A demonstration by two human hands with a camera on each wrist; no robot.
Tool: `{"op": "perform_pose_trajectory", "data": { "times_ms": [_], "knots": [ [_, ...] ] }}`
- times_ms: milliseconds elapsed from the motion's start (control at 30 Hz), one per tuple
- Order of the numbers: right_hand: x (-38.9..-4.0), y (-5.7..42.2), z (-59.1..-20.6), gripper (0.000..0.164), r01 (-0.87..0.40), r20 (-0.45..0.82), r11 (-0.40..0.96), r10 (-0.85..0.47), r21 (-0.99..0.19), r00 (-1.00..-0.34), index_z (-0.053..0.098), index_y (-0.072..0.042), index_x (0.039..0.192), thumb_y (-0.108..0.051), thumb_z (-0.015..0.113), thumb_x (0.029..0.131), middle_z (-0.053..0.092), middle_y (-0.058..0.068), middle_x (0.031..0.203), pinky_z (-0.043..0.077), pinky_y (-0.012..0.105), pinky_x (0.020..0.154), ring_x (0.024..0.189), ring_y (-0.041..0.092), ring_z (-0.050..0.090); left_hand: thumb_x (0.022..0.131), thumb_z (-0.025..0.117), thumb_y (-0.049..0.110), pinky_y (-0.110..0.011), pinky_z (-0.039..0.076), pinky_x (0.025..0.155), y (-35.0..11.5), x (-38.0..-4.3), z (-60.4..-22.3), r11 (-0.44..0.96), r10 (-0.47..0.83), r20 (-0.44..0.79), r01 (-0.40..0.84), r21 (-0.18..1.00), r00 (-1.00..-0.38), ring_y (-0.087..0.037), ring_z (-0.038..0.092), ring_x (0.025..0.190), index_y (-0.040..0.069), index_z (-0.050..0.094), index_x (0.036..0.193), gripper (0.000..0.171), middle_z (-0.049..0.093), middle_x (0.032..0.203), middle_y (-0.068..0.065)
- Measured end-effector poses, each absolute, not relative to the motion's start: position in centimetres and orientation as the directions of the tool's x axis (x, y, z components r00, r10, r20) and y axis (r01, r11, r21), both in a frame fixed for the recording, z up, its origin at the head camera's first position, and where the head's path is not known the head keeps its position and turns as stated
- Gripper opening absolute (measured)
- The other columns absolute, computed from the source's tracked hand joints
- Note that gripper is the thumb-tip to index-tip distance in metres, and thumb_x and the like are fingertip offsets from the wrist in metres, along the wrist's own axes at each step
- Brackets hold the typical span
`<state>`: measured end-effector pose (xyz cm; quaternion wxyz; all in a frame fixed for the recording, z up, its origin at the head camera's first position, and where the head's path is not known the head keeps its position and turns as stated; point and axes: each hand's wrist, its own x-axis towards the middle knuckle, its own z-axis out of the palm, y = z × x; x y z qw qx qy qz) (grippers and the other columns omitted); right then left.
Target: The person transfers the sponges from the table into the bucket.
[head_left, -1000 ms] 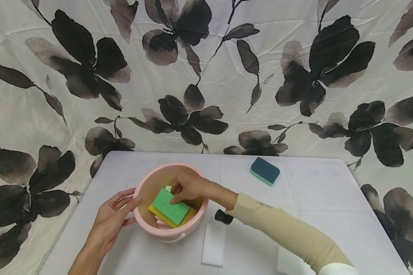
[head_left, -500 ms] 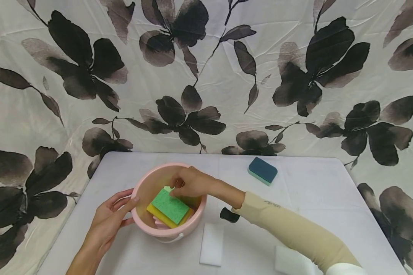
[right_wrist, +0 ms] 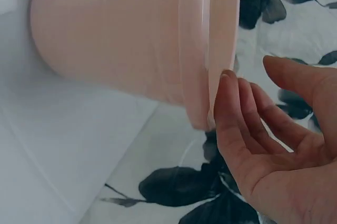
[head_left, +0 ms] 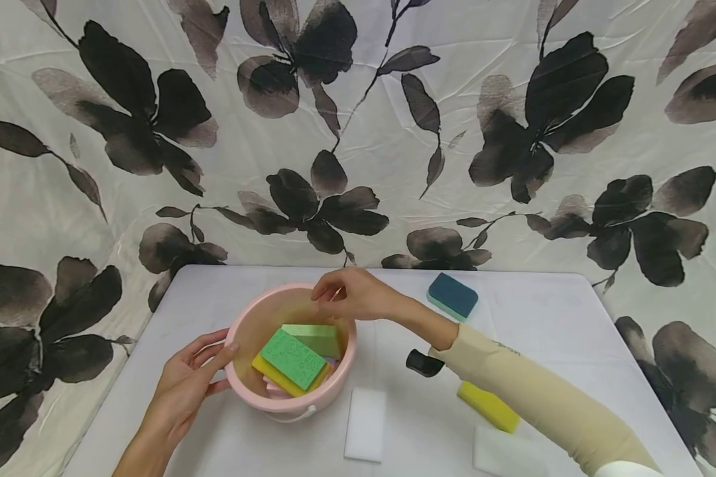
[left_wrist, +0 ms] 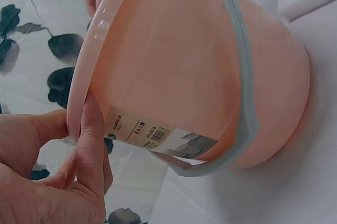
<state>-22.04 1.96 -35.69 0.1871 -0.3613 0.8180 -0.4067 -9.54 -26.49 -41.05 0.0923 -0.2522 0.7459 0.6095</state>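
- Left hand (head_left: 191, 377) pinches the bucket's (head_left: 271, 310) left rim.
- Right hand (head_left: 358, 295) grasps nothing, fingers loose, at the far-right rim.
- Pale green sponge (head_left: 317, 338) inside, near-left of the right hand — the nearer one; long axis left-right.

The person in front of me wears a close-fitting beige fabric sleeve (head_left: 539, 389) along the right arm, its plain cuff (head_left: 451, 339) ending short of the bare right hand (head_left: 355, 295). By the cuff runs a line of small dark lettering (head_left: 506, 346), too tiny to read. A rounded black block (head_left: 425, 363) juts out just beside it. Higher up, the beige meets a white fabric edge (head_left: 626, 469). The left hand (head_left: 189, 368) is bare, as is the visible left forearm (head_left: 147, 437).
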Motion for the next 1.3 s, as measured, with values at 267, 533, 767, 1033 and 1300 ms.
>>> {"op": "perform_pose_trajectory", "data": {
  "times_ms": [267,533,767,1033,1300],
  "knots": [
    [-22.6,4.5,-36.0,0.023,-0.413,0.01,0.432,-0.681,-0.802,-0.732,0.073,-0.003,0.112,-0.018,0.076,0.094,0.071,0.003,0.099,0.058,0.023,0.082,0.091,0.014,0.066,0.092,0.077,0.043,-0.027,0.062,0.075,-26.6,-9.4,-41.2,0.141,-0.28,-0.449,-0.499,0.855,-0.848,-0.003,0.065,0.09,0.012,0.044,0.153,0.075,0.062,0.131,-0.005],
    [-23.1,7.1,-36.4,0.025,-0.336,-0.008,0.455,-0.603,-0.824,-0.798,0.073,-0.005,0.113,-0.02,0.076,0.094,0.071,0.003,0.099,0.059,0.029,0.081,0.093,0.018,0.068,0.093,0.076,0.042,-0.027,0.062,0.075,-26.7,-9.4,-41.4,0.138,-0.28,-0.451,-0.5,0.855,-0.848,-0.003,0.065,0.09,0.013,0.045,0.153,0.074,0.064,0.126,-0.001],
    [-23.5,9.5,-36.9,0.022,-0.307,0.005,0.494,-0.522,-0.814,-0.853,0.074,-0.007,0.11,-0.021,0.077,0.093,0.071,0.003,0.098,0.058,0.032,0.081,0.093,0.021,0.069,0.093,0.076,0.042,-0.027,0.062,0.076,-26.8,-9.4,-41.3,0.142,-0.275,-0.447,-0.496,0.857,-0.851,-0.003,0.065,0.09,0.013,0.044,0.153,0.074,0.062,0.129,-0.003],
    [-23.6,12.4,-38.1,0.026,-0.254,-0.004,0.509,-0.452,-0.822,-0.892,0.073,-0.005,0.113,-0.022,0.076,0.094,0.07,0.006,0.102,0.056,0.034,0.083,0.096,0.024,0.067,0.093,0.077,0.041,-0.027,0.062,0.075,-26.9,-9.3,-41.4,0.143,-0.265,-0.446,-0.492,0.859,-0.855,-0.004,0.065,0.091,0.011,0.044,0.153,0.074,0.062,0.131,-0.005],
    [-24.3,15.2,-39.4,0.03,-0.218,-0.007,0.532,-0.388,-0.818,-0.922,0.071,-0.001,0.117,-0.023,0.074,0.096,0.071,0.011,0.104,0.054,0.031,0.084,0.095,0.024,0.068,0.093,0.077,0.04,-0.027,0.062,0.075,-27.0,-9.1,-41.4,0.145,-0.273,-0.438,-0.486,0.862,-0.857,-0.003,0.065,0.09,0.011,0.045,0.152,0.073,0.063,0.128,-0.002]
  ]
}}
